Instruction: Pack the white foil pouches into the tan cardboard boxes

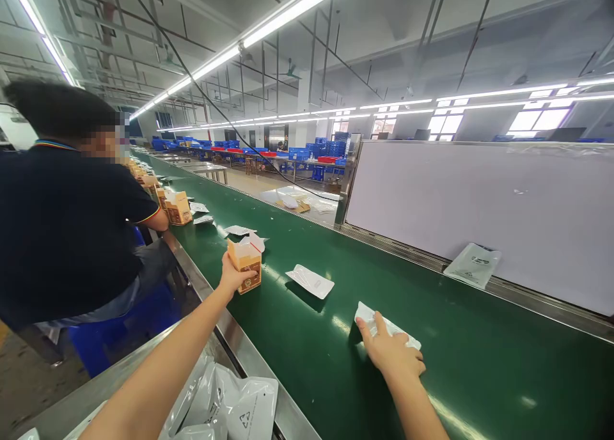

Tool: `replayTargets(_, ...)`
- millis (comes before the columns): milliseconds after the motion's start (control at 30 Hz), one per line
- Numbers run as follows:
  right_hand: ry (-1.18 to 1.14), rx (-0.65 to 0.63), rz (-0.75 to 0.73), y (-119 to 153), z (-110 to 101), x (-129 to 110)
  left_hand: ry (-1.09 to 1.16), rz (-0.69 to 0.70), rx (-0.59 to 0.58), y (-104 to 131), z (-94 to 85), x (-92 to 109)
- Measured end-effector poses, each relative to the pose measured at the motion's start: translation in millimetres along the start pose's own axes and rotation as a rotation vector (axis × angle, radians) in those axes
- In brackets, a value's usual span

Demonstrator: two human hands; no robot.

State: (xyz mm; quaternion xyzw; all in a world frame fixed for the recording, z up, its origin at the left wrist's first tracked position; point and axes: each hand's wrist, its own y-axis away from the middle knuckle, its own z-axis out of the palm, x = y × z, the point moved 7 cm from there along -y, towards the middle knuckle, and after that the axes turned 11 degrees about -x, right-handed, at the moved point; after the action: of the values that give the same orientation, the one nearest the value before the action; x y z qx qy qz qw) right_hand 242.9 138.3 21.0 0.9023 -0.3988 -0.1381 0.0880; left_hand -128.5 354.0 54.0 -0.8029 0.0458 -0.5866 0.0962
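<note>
My left hand (235,275) is wrapped round an orange-and-brown carton (250,272) with its top flaps up, at the near side of the green belt (297,337). White material shows at the carton's open top. On the right, my right hand (392,350) lies over a white pouch (365,313), fingers spread and touching it on the belt. Between the two hands a second white pouch (311,281) lies flat. Behind the carton is another pouch (240,231).
A person in a dark shirt (71,229) sits at the left beside the belt. Farther up stand more cartons (178,208). Silver-white pouches (249,405) fill the tray below my left arm. One pouch (474,265) leans on the white panel (480,203) at the right.
</note>
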Motion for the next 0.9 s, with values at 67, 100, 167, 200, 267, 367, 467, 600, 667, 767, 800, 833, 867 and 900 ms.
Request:
replayTargets(67, -0.035, 0.026, -0.045, -8.2, 4.7, -4.6, -0.009, 0.035, -0.042, 8.6, 11.7, 7.0)
replayTargets(100, -0.054, 0.048, -0.086, -10.3, 5.0, -4.7, -0.025, 0.057, -0.068, 15.3, 16.8, 12.1)
replayTargets(167, -0.11, 0.083, -0.183, -11.8, 2.8, -2.8, -0.063, 0.114, -0.132, 33.4, 26.2, 26.5)
replayTargets(200, -0.149, 0.093, -0.22, -11.4, 0.2, -0.5, -0.086, 0.148, -0.168, 44.5, 30.6, 35.3)
replayTargets(267, -0.244, 0.105, -0.246, -6.6, -9.0, 7.3, -0.129, 0.218, -0.237, 69.6, 38.3, 54.9)
replayTargets(367, -0.415, 0.16, -0.269, 20.8, -35.8, 19.4, -0.187, 0.314, -0.311, 108.9, 47.1, 84.6)
replayTargets(467, -0.613, 0.488, -0.565, 85.6, -84.7, 16.5, -0.315, 0.406, -0.348, 144.2, 57.2, 109.3)
replayTargets(600, -0.47, 0.88, -1.049, 175.1, -112.3, -10.1, -0.414, 0.507, -0.321, 179.1, 70.6, 129.6)
replayTargets(667, -0.305, 0.899, -1.156, 191.1, -104.2, -26.6, -0.461, 0.628, -0.261, 194.2, 75.5, 139.8)
replayTargets(767, -0.248, 0.758, -1.34, 197.3, -89.6, -38.9, -0.519, 0.817, -0.223, 215.3, 83.7, 151.0)
replayTargets(800, -0.263, 0.652, -1.409, 198.3, -85.6, -40.4, -0.521, 0.852, -0.229, 221.0, 86.0, 153.1)
replayTargets(833, -0.259, 0.525, -1.463, 199.3, -80.9, -41.8, -0.515, 0.87, -0.239, 226.2, 88.1, 154.6)
replayTargets(867, -0.233, 0.389, -1.484, 199.8, -75.4, -42.8, -0.506, 0.872, -0.257, 231.2, 90.2, 155.7)
replayTargets(900, -0.194, 0.258, -1.473, 199.3, -69.0, -43.1, -0.494, 0.856, -0.275, 235.8, 92.5, 156.3)
